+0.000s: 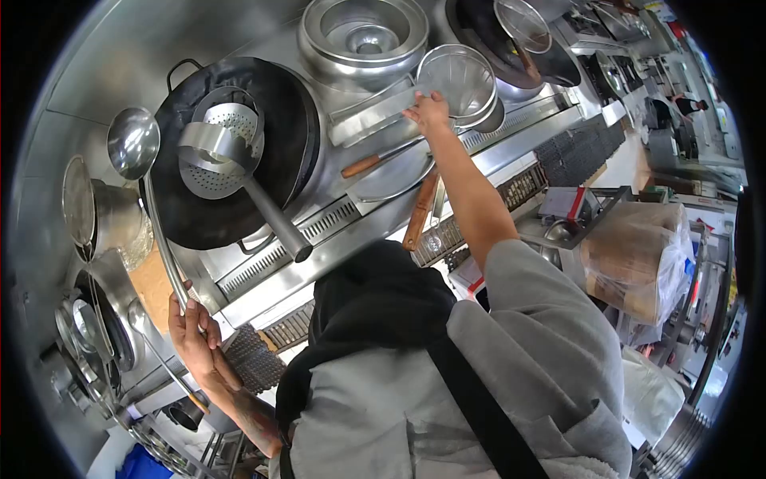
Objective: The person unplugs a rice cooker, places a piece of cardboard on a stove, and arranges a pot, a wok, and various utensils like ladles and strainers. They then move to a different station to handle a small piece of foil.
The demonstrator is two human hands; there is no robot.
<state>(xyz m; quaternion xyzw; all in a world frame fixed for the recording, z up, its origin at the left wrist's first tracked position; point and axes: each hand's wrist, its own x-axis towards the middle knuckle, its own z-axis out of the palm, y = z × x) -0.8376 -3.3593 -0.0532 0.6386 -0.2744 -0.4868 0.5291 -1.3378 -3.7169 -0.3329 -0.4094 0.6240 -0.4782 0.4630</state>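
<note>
My left hand [194, 331] is closed around the long handle of a steel ladle [134, 144], whose bowl is raised at the left of the wok. My right hand [431, 109] reaches out over the stove, its fingers bent over the end of a rectangular steel container [375, 118]. Just beside that hand, a round mesh strainer [459, 80] rests over a steel pot. A large black wok [191, 215] sits in front of me, with a perforated skimmer [211, 182] lying in it. Wooden-handled tools [363, 165] lie near the container.
A wide steel pot [363, 56] stands behind the container. To its right is another wok with a strainer [523, 24] over it. A wooden handle [420, 211] sticks out past the stove's front edge. At far right stands a plastic-wrapped wooden barrel [634, 259]. A person is in the distance.
</note>
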